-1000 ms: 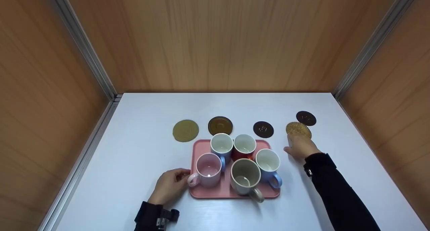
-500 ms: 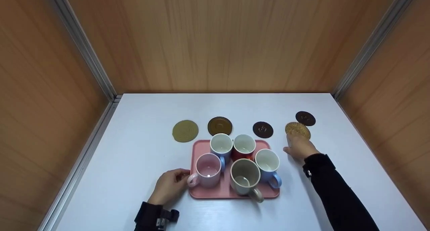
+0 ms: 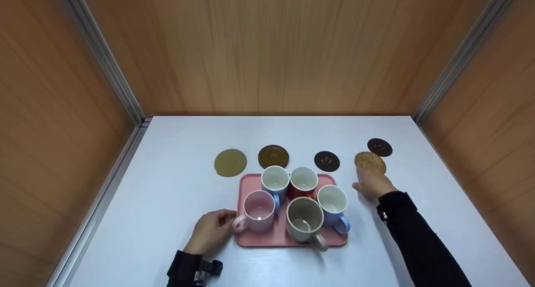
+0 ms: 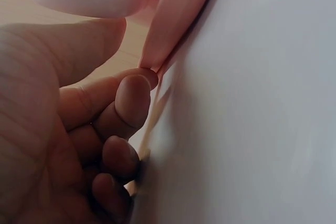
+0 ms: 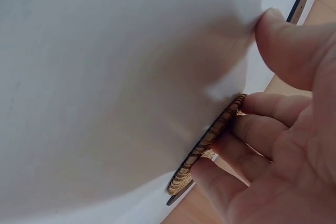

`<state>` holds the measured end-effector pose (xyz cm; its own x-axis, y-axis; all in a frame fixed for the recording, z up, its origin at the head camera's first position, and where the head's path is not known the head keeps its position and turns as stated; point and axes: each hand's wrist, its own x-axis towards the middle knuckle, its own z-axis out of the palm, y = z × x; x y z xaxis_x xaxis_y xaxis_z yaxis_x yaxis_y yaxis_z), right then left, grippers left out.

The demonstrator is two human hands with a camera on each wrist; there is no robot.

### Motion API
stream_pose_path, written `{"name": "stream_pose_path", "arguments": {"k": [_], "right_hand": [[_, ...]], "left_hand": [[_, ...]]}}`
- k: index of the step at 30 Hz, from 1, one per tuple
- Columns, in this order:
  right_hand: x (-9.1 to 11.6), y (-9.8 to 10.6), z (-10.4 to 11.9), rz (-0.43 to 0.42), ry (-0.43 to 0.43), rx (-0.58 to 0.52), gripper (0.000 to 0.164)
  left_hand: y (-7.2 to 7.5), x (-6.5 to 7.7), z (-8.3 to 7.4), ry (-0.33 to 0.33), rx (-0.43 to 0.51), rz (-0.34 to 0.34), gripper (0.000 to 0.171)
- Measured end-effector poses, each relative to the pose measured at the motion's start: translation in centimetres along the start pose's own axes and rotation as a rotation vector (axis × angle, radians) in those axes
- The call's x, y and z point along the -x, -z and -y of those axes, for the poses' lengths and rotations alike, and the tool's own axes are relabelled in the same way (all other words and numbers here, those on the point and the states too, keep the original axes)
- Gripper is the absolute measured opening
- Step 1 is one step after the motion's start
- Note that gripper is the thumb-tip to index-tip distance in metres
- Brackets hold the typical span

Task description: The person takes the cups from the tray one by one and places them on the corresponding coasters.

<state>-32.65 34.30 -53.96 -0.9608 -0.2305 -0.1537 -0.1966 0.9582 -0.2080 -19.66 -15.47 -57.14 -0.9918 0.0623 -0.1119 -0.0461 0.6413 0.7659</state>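
Observation:
My left hand [image 3: 212, 230] is at the left edge of a pink tray [image 3: 278, 237]. In the left wrist view its index fingertip touches the tray's rim [image 4: 167, 24], the other fingers bend loosely, and the thumb lies apart, below a pink mug's handle [image 4: 84, 1]. On the tray stand a pink mug [image 3: 267, 226], two blue mugs [image 3: 273, 190], a red mug [image 3: 299, 194] and a beige mug [image 3: 299, 235], all upright. Farther right, my right hand [image 3: 374, 183] rests extended fingertips on a round woven coaster [image 3: 368, 158], with its thumb [image 5: 278, 40] spread away over the white tabletop.
Behind the tray lie an olive coaster [image 3: 230, 162], a brown coaster [image 3: 273, 156] and a dark coaster [image 3: 327, 161]. Another dark coaster [image 3: 380, 147] sits against the woven one's far side. Wood-grain panels [image 3: 267, 49] enclose the white table [image 3: 167, 174] on the back and sides.

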Motion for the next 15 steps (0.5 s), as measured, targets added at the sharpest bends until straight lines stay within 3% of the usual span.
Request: {"name": "stream_pose_path", "arguments": {"k": [15], "right_hand": [[-0.58,-0.29,-0.46,0.017,0.021,0.002,0.074]], "left_hand": [[-0.09,0.02,0.26,-0.006,0.006,-0.001,0.025]]}}
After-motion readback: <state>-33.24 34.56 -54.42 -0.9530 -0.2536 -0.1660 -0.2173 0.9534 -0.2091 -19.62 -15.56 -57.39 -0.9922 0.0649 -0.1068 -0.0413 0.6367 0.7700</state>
